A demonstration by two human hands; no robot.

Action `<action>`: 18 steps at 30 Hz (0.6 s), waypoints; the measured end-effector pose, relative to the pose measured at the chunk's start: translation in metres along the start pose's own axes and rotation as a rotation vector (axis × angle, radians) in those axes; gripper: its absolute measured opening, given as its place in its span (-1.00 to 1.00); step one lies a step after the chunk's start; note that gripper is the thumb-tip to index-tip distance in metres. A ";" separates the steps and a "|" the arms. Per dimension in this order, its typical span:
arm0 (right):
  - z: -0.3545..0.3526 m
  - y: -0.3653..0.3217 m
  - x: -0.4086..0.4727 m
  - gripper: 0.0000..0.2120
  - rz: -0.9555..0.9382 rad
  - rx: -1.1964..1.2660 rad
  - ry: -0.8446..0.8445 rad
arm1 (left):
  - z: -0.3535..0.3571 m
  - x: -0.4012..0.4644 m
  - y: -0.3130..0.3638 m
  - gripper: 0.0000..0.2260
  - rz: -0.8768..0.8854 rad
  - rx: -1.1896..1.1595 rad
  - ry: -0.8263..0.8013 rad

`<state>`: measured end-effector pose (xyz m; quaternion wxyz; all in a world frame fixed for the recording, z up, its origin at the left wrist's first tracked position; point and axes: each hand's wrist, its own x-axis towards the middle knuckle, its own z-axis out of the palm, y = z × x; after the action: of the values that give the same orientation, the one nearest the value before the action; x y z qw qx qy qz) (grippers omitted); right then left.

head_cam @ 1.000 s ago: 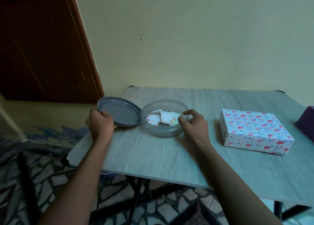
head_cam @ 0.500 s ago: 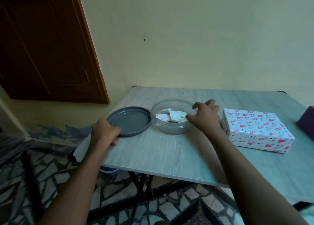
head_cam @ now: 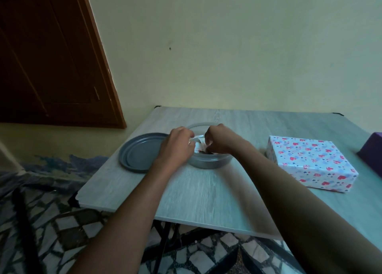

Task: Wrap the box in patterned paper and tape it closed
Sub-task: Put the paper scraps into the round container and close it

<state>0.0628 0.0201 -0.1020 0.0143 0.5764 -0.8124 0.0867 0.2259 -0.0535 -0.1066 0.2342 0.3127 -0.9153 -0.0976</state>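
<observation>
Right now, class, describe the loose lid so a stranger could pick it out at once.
Find the grey table. At its left edge lies the lid, just left of the clear round tub under both hands. It alone is flat, opaque grey and round.

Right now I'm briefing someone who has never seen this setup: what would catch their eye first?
Most striking is the wrapped box in white paper with red and blue hearts, lying at the right of the grey table. Mid-table, the left hand and right hand meet over a clear round container, fingering paper scraps inside. Its grey lid lies beside it, to the left.
</observation>
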 end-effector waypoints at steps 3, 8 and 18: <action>0.003 0.004 0.004 -0.91 -0.009 0.042 0.016 | 0.004 0.006 0.002 -0.78 -0.051 -0.005 -0.045; 0.001 0.010 -0.009 -0.84 0.004 0.249 0.200 | 0.008 0.013 0.009 -0.81 -0.076 -0.038 0.009; 0.006 0.018 -0.068 -0.94 0.118 0.743 0.443 | 0.022 -0.005 0.036 -0.88 -0.067 -0.587 0.152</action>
<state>0.0687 0.0887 -0.1182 -0.0251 0.4625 -0.7348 0.4955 0.1997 -0.0218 -0.1157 0.3790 0.2680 -0.8170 -0.3420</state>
